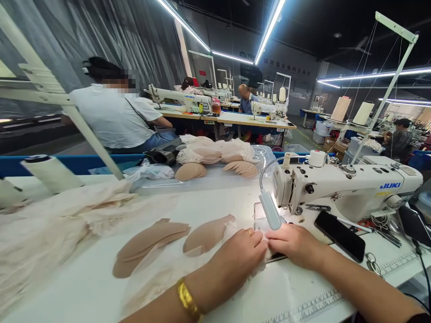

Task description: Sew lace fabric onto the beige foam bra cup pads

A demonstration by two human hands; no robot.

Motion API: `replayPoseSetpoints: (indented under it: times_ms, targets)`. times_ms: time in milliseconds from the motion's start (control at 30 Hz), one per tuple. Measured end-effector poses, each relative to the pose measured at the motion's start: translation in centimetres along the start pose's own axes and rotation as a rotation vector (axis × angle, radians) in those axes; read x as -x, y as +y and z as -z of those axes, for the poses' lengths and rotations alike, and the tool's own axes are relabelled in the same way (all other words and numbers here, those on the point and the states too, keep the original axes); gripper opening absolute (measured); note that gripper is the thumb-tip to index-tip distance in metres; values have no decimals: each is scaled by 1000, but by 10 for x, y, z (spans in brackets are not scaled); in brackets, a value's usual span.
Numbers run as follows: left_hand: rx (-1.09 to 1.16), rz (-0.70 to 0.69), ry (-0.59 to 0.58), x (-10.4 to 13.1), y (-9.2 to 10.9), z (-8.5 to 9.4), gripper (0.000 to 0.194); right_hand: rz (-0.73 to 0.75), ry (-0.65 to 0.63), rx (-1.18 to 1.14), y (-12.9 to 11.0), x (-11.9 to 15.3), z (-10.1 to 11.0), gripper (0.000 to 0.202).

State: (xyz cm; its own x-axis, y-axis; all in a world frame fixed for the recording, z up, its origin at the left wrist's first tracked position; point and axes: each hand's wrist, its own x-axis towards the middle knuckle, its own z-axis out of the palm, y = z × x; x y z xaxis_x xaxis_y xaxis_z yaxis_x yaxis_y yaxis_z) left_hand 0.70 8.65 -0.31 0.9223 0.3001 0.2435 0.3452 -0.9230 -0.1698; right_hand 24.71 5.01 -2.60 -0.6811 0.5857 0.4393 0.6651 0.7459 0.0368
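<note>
A white sewing machine [336,184] stands at the right, its small lamp [270,210] lighting the needle area. Close in front of the needle, my left hand [240,251] has its fingers pressed together on sheer lace fabric [230,229]. My right hand [292,244] pinches at the same spot, fingertips almost meeting the left ones; the cloth between them is mostly hidden. To the left of my hands lie a beige cup piece [205,235] and a stack of beige pads [148,244]. Sheer cloth [161,282] spreads under my left forearm.
Cream lace [67,220] is heaped at the left. Behind, a clear plastic tray [215,177] carries lace pieces and beige ovals. A phone [340,235], snips [318,207] and a printed ruler [310,307] are at the right. A person in white [111,116] sits beyond the table.
</note>
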Motion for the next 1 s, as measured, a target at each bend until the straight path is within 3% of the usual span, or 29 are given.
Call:
replayPoseSetpoints:
  times_ms: [100, 200, 367, 733, 867, 1000]
  targets:
    - [74, 47, 110, 2, 0, -12, 29, -54, 26, -40, -1, 9, 4, 31]
    - [170, 34, 194, 8, 2, -15, 30, -98, -58, -75, -3, 14, 8, 31]
    - [201, 43, 179, 7, 4, -14, 30, -87, -59, -131, -2, 12, 14, 26]
    - [247, 72, 296, 2, 7, -21, 23, -72, -29, -240, 0, 12, 17, 25]
    - [295, 113, 390, 5, 6, -29, 21, -181, -69, -247, -2, 10, 16, 28]
    - [282, 75, 318, 1, -2, -24, 20, -261, -101, -199, -4, 9, 12, 27]
